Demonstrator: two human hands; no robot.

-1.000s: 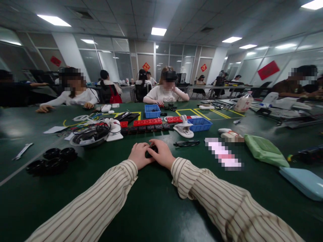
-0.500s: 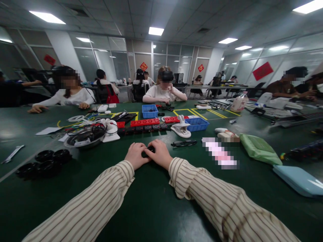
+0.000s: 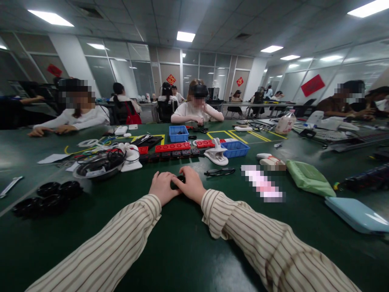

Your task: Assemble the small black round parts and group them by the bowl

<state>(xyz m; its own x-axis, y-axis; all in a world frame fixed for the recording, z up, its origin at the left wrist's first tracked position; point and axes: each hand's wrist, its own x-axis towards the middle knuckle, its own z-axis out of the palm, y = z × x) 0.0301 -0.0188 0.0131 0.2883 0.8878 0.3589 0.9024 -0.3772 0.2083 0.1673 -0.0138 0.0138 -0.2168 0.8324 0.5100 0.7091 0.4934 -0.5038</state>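
My left hand [image 3: 163,187] and my right hand [image 3: 191,184] rest together on the green table [image 3: 182,243], fingers curled round a small black object [image 3: 176,182] held between them. Most of that object is hidden by my fingers. Both sleeves are striped beige. Just beyond my hands runs a row of red and black blocks [image 3: 173,151]. A pair of black glasses [image 3: 219,172] lies to the right of my right hand.
A metal bowl of cables [image 3: 99,165] and black round trays [image 3: 45,198] lie at the left. Two blue bins [image 3: 178,133] [image 3: 235,149], a white clamp [image 3: 216,154], a green pouch [image 3: 308,177] and a light blue case [image 3: 357,215] are around. Other people sit across the table.
My hands stay together on the black object. The view has drifted slightly, so everything sits a little lower left than before.
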